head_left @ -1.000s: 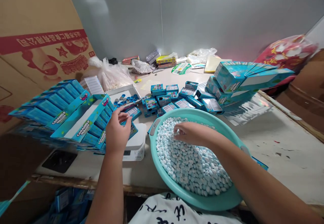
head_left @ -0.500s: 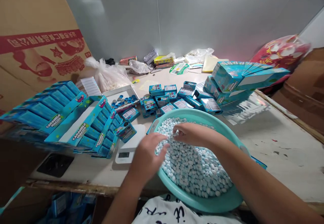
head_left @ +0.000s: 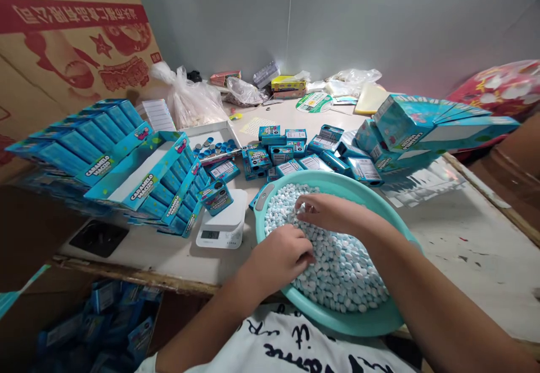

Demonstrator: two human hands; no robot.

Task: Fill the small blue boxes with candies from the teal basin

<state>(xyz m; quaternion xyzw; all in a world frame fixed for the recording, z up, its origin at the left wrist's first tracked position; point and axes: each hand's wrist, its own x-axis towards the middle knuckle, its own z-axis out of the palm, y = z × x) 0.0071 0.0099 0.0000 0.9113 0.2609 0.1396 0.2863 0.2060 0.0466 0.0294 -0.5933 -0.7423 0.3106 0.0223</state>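
Note:
In front of me a turquoise basin [head_left: 363, 328] is filled with small oval candies [head_left: 337, 272] in pale blue and white. Over its left part my left hand [head_left: 284, 255] reaches in, fingers curled down among the candies; what lies inside them is hidden. Just beyond it my right hand [head_left: 327, 212] rests on the candies with fingers bent together, and a few candies show at its fingertips. A small blue box [head_left: 216, 197] stands on the white kitchen scale [head_left: 225, 224] left of the basin. The scale's display is lit.
Display cartons [head_left: 139, 187] of blue boxes are stacked at the left, more cartons [head_left: 405, 128] at the right. Loose blue boxes [head_left: 291, 153] lie behind the basin. A white tray [head_left: 236, 128] holds round blue pieces. Below the table edge sit more boxes [head_left: 113, 322].
My left hand has left the blue box at the scale, moved right and down into the basin, and its fingers have curled. The right hand has stayed in the candies. The view has shifted slightly.

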